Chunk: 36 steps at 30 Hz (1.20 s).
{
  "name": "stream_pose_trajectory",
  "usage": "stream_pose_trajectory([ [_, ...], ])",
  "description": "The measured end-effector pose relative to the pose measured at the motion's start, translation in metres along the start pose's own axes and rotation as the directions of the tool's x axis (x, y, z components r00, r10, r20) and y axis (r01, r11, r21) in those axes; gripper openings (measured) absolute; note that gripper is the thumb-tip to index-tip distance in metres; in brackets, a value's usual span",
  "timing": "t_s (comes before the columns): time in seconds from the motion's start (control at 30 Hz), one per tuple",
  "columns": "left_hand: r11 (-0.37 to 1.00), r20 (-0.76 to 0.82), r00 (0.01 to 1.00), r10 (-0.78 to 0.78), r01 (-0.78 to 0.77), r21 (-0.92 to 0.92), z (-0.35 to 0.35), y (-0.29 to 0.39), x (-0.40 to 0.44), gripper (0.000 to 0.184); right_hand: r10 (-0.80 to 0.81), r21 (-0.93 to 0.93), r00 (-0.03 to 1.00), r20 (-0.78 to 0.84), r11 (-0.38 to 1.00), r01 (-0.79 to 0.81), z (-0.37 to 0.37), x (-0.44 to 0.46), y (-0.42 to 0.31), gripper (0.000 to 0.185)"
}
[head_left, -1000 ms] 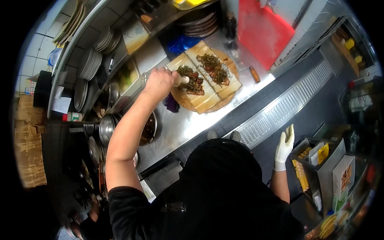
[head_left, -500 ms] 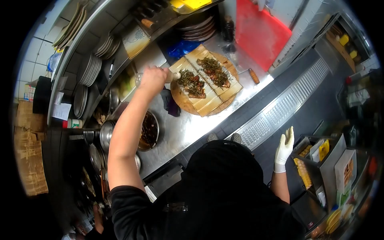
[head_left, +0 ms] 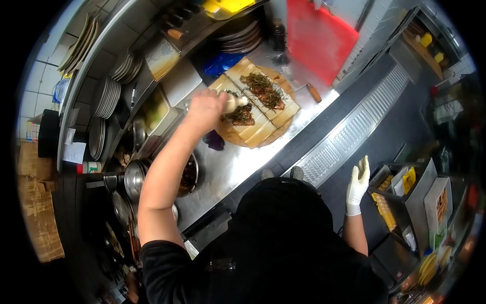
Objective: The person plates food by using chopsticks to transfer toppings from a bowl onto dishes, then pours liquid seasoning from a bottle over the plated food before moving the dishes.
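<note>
My bare left hand [head_left: 206,107] is closed round a bottle [head_left: 234,103] with a pale end, tipped sideways over the nearer food portion. Under it, browned meat with dark green shreds [head_left: 242,117] lies on a cream and brown rectangular plate [head_left: 251,133]. A second plate [head_left: 286,112] beside it bears a similar portion [head_left: 264,90]. Both plates rest on a round wooden board [head_left: 285,81]. Off to the right, above the floor, my right hand [head_left: 358,186] wears a white glove. Its fingers are stretched out, holding nothing.
On the steel counter [head_left: 215,167] are a pot of dark food [head_left: 189,175], a purple cloth [head_left: 214,141] and a wooden-handled tool [head_left: 314,93]. A red board [head_left: 321,38] leans at the back. Plate stacks [head_left: 106,98] line the left shelf; bins [head_left: 392,190] stand right.
My left hand has brought the bottle further right, from the plate's edge to over the nearer portion. The view has shifted slightly. My right hand stays stretched out at the side.
</note>
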<state>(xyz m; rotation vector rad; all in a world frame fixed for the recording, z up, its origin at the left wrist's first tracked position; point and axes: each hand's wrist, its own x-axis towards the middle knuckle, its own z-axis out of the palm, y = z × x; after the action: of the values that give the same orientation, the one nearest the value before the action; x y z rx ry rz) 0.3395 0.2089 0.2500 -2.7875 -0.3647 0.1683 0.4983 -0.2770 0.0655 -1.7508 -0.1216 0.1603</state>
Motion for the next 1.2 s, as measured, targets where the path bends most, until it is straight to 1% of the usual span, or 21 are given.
stream_pose_trajectory([
  [0.07, 0.999, -0.057, 0.997, 0.045, -0.044, 0.011, -0.003, 0.020, 0.013, 0.036, -0.008, 0.016, 1.000, -0.010, 1.000, 0.008, 0.001, -0.001, 0.000, 0.056],
  [0.1, 0.995, -0.081, 0.992, 0.094, -0.091, 0.046, -0.006, 0.030, 0.019, 0.026, -0.014, 0.014, 1.000, -0.015, 1.000, 0.014, 0.001, -0.002, -0.002, 0.056],
  [0.2, 0.990, -0.128, 0.983, 0.130, -0.122, 0.069, 0.005, 0.049, 0.044, 0.020, -0.022, 0.024, 0.999, -0.040, 0.999, 0.023, -0.004, -0.004, -0.004, 0.056],
  [0.23, 0.990, -0.086, 0.988, 0.130, -0.125, 0.066, 0.003, 0.052, 0.051, 0.017, -0.023, 0.030, 0.998, -0.051, 0.999, 0.024, -0.007, -0.005, -0.004, 0.056],
  [0.33, 0.983, -0.086, 0.995, 0.057, -0.041, 0.178, 0.005, 0.046, 0.068, 0.016, -0.011, 0.007, 0.995, -0.095, 1.000, 0.012, -0.024, -0.006, 0.003, 0.056],
  [0.37, 0.969, -0.109, 0.992, 0.060, -0.031, 0.247, 0.005, 0.042, 0.069, 0.015, 0.001, 0.003, 0.994, -0.105, 1.000, -0.001, -0.028, -0.006, 0.007, 0.056],
  [0.47, 0.977, 0.023, 0.999, -0.046, 0.041, 0.209, 0.002, 0.033, 0.080, 0.020, 0.020, 0.013, 0.992, -0.127, 1.000, -0.019, -0.037, -0.008, 0.011, 0.056],
  [0.6, 0.974, 0.076, 0.996, 0.053, -0.069, 0.214, -0.012, 0.044, 0.076, 0.025, 0.033, 0.017, 0.992, -0.124, 0.999, -0.031, -0.046, -0.005, 0.012, 0.056],
  [0.63, 0.974, 0.057, 0.992, 0.111, -0.120, 0.194, -0.013, 0.049, 0.075, 0.018, 0.038, 0.004, 0.992, -0.122, 0.999, -0.037, -0.048, -0.003, 0.011, 0.056],
  [0.73, 0.977, 0.170, 0.985, 0.008, -0.045, 0.211, -0.024, 0.060, 0.083, 0.017, 0.020, -0.018, 0.994, -0.105, 1.000, -0.022, -0.053, 0.007, 0.013, 0.056],
  [0.77, 0.985, 0.182, 0.983, -0.029, -0.003, 0.174, -0.026, 0.056, 0.089, 0.020, 0.006, -0.024, 0.995, -0.097, 1.000, -0.009, -0.055, 0.013, 0.013, 0.056],
  [0.9, 0.949, 0.053, 0.990, -0.130, 0.109, 0.295, -0.017, 0.040, 0.097, 0.024, 0.005, -0.023, 0.997, -0.080, 1.000, -0.007, -0.064, 0.027, 0.002, 0.056],
  [1.0, 0.975, 0.163, 0.977, -0.135, 0.101, 0.200, -0.027, 0.047, 0.096, 0.021, 0.016, -0.041, 0.998, -0.062, 0.999, -0.019, -0.073, 0.036, 0.007, 0.056],
  [1.1, 0.975, 0.179, 0.970, -0.165, 0.132, 0.179, -0.023, 0.049, 0.095, 0.023, 0.040, -0.042, 0.999, -0.027, 0.998, -0.041, -0.075, 0.043, 0.010, 0.055],
  [1.2, 0.946, 0.028, 0.969, -0.246, 0.234, 0.226, -0.004, 0.032, 0.093, 0.026, 0.028, 0.004, 1.000, -0.001, 1.000, -0.027, -0.072, 0.048, 0.012, 0.055],
])
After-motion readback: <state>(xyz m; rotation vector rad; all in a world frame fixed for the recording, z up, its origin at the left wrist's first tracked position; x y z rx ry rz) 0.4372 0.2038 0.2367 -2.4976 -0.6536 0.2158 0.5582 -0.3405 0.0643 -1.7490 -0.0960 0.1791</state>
